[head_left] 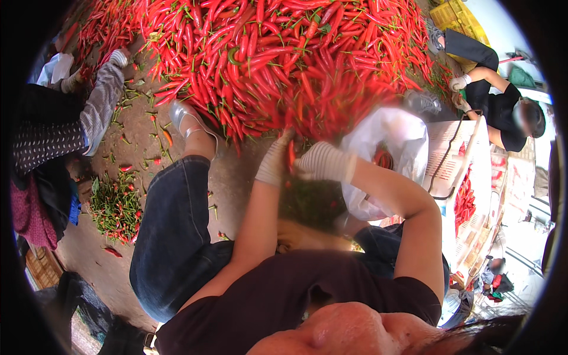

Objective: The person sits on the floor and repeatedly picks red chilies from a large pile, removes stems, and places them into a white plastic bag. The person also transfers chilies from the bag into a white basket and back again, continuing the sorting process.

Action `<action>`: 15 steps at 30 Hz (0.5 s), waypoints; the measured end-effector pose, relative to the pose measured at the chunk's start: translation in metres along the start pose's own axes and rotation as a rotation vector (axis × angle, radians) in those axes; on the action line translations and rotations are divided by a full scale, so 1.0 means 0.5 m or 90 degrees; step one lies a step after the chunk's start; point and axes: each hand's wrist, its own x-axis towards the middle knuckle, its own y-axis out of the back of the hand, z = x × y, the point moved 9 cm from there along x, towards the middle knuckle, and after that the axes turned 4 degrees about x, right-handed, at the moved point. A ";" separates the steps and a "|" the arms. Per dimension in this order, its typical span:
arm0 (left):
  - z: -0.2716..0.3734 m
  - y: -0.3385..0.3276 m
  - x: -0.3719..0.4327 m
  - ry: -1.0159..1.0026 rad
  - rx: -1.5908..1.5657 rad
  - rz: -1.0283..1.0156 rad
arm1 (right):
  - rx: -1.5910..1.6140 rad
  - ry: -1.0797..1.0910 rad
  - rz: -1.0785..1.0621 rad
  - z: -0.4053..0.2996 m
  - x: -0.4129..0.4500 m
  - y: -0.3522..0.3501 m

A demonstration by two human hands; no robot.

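Observation:
A large heap of red chili peppers (266,57) with green stems lies before me. My left hand (275,159), in a striped light glove with bare fingertips, reaches to the heap's near edge, its fingers beside a pepper stem. Close by on the right is my right hand (326,162), gloved alike, its fingers curled at a red chili pepper (291,155) between the two hands. Blur hides whether either hand grips it. A white plastic bag (381,128) stands open just right of my right hand, with some red peppers inside. Below the hands, a blurred green pile of stems (313,199) lies on the ground.
A white plastic crate (443,155) holding red peppers stands beyond the bag. A pile of green stems (116,204) lies left of my leg. One co-worker's gloved hand (119,57) is at the heap's left; another co-worker (497,102) sits at the right. Yellow crates (457,20) are behind.

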 end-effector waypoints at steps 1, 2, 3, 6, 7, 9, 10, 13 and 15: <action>0.003 0.004 -0.002 -0.006 -0.042 0.025 | -0.054 0.032 -0.065 -0.015 0.002 -0.022; 0.001 0.019 -0.006 0.007 -0.081 0.091 | 0.022 -0.013 -0.052 -0.007 0.000 -0.024; 0.017 0.028 -0.006 -0.036 -0.120 0.124 | 0.024 -0.111 0.066 0.030 0.007 0.003; 0.054 0.058 -0.016 -0.154 -0.239 0.174 | -0.071 -0.291 0.408 0.160 0.024 0.088; 0.064 0.065 -0.018 -0.174 -0.251 0.160 | -0.201 -0.387 0.442 0.199 0.027 0.096; 0.067 0.084 -0.009 -0.166 -0.161 0.192 | -0.194 -0.383 0.442 0.239 0.070 0.084; 0.074 0.089 -0.006 -0.184 -0.113 0.188 | -0.184 -0.400 0.406 0.261 0.089 0.080; 0.070 0.076 0.003 -0.201 -0.047 0.131 | -0.130 -0.399 0.316 0.283 0.104 0.089; 0.065 0.057 0.009 -0.206 -0.058 0.094 | -0.120 -0.443 0.284 0.290 0.066 0.111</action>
